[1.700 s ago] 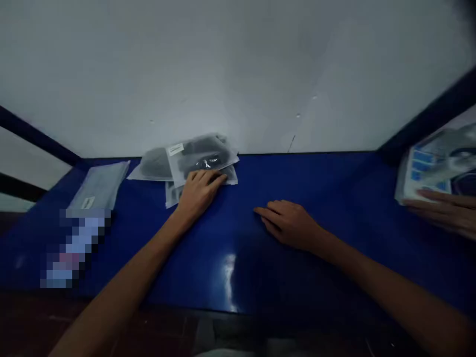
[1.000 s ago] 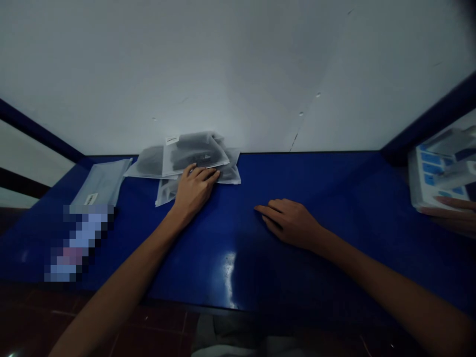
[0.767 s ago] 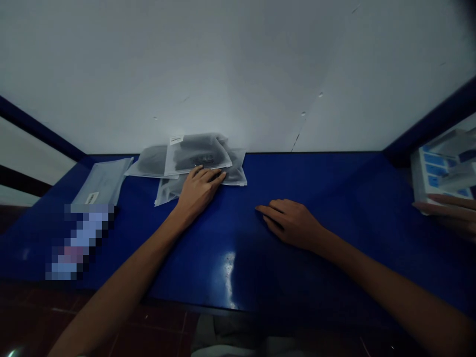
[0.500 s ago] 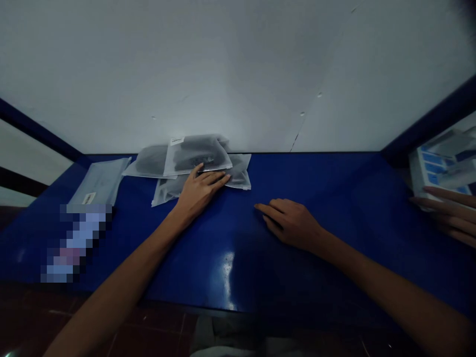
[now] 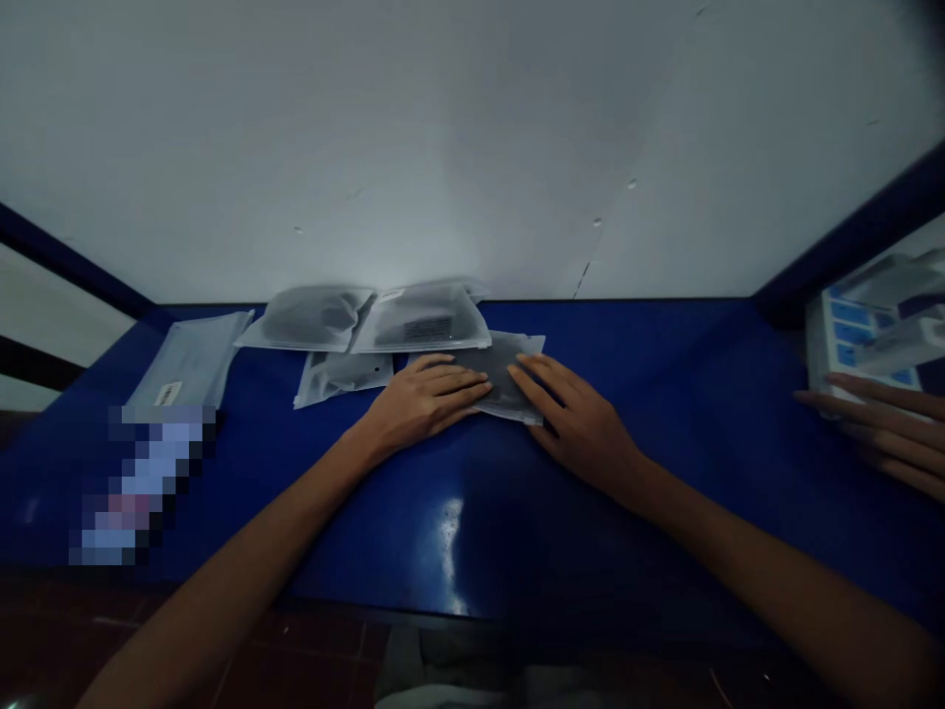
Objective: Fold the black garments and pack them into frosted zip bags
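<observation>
Blue desk (image 5: 664, 394) carries a pale flat sleeve (image 5: 188, 359) at its left corner and frosted zip bags (image 5: 420, 320) along the back edge. At centre, the person's left hand (image 5: 424, 399) and right hand (image 5: 580, 423) lie open, ungripping, on a dark-filled bag (image 5: 506, 379); another person's fingers (image 5: 871, 414) touch a blue-printed box (image 5: 842, 340) at right.
</observation>
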Demonstrator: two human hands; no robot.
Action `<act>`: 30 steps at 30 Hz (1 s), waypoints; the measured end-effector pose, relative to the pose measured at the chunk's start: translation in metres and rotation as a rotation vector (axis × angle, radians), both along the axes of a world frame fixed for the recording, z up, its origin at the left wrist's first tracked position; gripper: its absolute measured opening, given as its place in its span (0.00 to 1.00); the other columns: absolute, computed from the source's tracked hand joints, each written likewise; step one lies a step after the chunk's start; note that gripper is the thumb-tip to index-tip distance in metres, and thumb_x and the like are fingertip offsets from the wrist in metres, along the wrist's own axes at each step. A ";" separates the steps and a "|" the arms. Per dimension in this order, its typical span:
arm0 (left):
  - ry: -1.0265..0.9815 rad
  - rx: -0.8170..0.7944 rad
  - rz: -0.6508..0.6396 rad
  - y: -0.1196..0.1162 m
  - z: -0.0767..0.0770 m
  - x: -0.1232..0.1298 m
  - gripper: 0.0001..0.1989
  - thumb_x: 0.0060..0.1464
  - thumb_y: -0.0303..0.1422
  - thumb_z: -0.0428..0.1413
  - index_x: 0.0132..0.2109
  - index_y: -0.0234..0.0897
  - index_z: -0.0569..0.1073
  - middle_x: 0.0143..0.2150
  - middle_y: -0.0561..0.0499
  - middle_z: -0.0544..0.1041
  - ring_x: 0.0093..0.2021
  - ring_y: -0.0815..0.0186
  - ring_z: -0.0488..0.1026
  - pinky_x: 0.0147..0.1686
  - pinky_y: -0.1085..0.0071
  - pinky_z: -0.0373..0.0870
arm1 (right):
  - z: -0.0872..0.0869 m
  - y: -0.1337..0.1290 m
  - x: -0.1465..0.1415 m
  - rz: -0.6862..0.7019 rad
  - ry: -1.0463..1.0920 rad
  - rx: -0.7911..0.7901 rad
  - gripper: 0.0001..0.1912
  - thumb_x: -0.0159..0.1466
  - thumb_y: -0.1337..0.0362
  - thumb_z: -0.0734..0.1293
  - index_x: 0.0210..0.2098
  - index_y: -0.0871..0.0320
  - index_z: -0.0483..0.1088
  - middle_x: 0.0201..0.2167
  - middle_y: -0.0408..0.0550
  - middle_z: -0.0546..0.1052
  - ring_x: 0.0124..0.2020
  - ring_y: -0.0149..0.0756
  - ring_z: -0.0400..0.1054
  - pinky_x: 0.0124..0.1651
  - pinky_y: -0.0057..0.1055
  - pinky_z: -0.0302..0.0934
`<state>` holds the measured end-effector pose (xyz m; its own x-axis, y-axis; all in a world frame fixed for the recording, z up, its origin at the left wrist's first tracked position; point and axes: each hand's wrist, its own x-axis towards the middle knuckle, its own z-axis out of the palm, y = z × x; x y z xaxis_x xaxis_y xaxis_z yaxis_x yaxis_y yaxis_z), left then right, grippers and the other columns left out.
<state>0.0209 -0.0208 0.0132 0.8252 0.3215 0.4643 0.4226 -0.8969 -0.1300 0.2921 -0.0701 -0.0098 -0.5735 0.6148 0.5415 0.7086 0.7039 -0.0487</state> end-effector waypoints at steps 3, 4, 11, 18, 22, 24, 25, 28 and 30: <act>0.050 -0.046 0.013 0.000 0.000 -0.001 0.20 0.71 0.36 0.53 0.65 0.36 0.70 0.63 0.43 0.76 0.62 0.56 0.75 0.61 0.54 0.72 | -0.004 0.000 0.002 0.013 -0.012 -0.003 0.28 0.69 0.73 0.63 0.68 0.62 0.62 0.65 0.62 0.71 0.66 0.51 0.65 0.62 0.49 0.69; 0.062 -0.059 0.023 0.000 -0.001 -0.001 0.20 0.71 0.36 0.53 0.66 0.36 0.70 0.64 0.42 0.75 0.63 0.55 0.74 0.61 0.53 0.72 | -0.004 0.000 0.002 0.016 -0.018 0.003 0.27 0.69 0.72 0.63 0.67 0.63 0.64 0.64 0.62 0.71 0.66 0.51 0.65 0.62 0.48 0.70; 0.014 -0.016 0.100 -0.008 -0.007 0.007 0.17 0.72 0.31 0.50 0.64 0.39 0.72 0.61 0.44 0.77 0.60 0.57 0.76 0.57 0.58 0.76 | 0.000 -0.002 0.011 0.079 -0.025 0.103 0.19 0.69 0.72 0.66 0.59 0.62 0.72 0.59 0.60 0.76 0.59 0.48 0.72 0.59 0.45 0.70; 0.038 -0.011 0.105 -0.018 -0.008 0.021 0.19 0.73 0.31 0.49 0.67 0.38 0.67 0.64 0.42 0.75 0.62 0.56 0.75 0.57 0.58 0.75 | 0.002 -0.002 0.031 0.085 0.035 0.226 0.06 0.68 0.71 0.68 0.44 0.58 0.75 0.42 0.50 0.82 0.40 0.37 0.77 0.44 0.33 0.72; 0.030 -0.014 0.077 -0.017 -0.008 0.017 0.20 0.72 0.26 0.49 0.68 0.40 0.66 0.64 0.43 0.74 0.62 0.57 0.74 0.57 0.59 0.75 | 0.005 0.005 0.036 0.041 0.058 0.204 0.04 0.69 0.70 0.68 0.42 0.58 0.75 0.40 0.50 0.82 0.37 0.34 0.77 0.39 0.29 0.71; -0.034 0.011 0.039 -0.017 -0.009 0.014 0.19 0.71 0.25 0.51 0.65 0.39 0.67 0.60 0.44 0.78 0.58 0.59 0.77 0.53 0.63 0.76 | 0.006 0.006 0.036 0.044 0.062 0.194 0.04 0.69 0.70 0.68 0.42 0.58 0.75 0.40 0.49 0.81 0.36 0.32 0.76 0.38 0.27 0.70; -0.070 0.026 0.022 -0.017 -0.010 0.013 0.18 0.70 0.25 0.52 0.64 0.39 0.68 0.57 0.44 0.80 0.55 0.61 0.78 0.50 0.64 0.77 | 0.007 0.006 0.036 0.052 0.064 0.193 0.04 0.68 0.70 0.68 0.42 0.58 0.75 0.41 0.49 0.82 0.36 0.33 0.77 0.38 0.28 0.70; -0.145 0.054 -0.006 -0.018 -0.012 0.012 0.14 0.69 0.26 0.54 0.59 0.38 0.71 0.46 0.47 0.82 0.46 0.64 0.79 0.44 0.67 0.77 | 0.008 0.004 0.035 0.089 0.069 0.197 0.04 0.68 0.68 0.69 0.42 0.56 0.76 0.41 0.48 0.82 0.38 0.36 0.77 0.41 0.32 0.71; -0.165 0.074 -0.020 -0.018 -0.012 0.012 0.11 0.69 0.27 0.54 0.56 0.38 0.73 0.42 0.49 0.82 0.42 0.65 0.79 0.42 0.68 0.77 | 0.009 0.004 0.034 0.111 0.077 0.193 0.04 0.67 0.68 0.70 0.41 0.55 0.77 0.39 0.48 0.82 0.38 0.36 0.77 0.41 0.34 0.71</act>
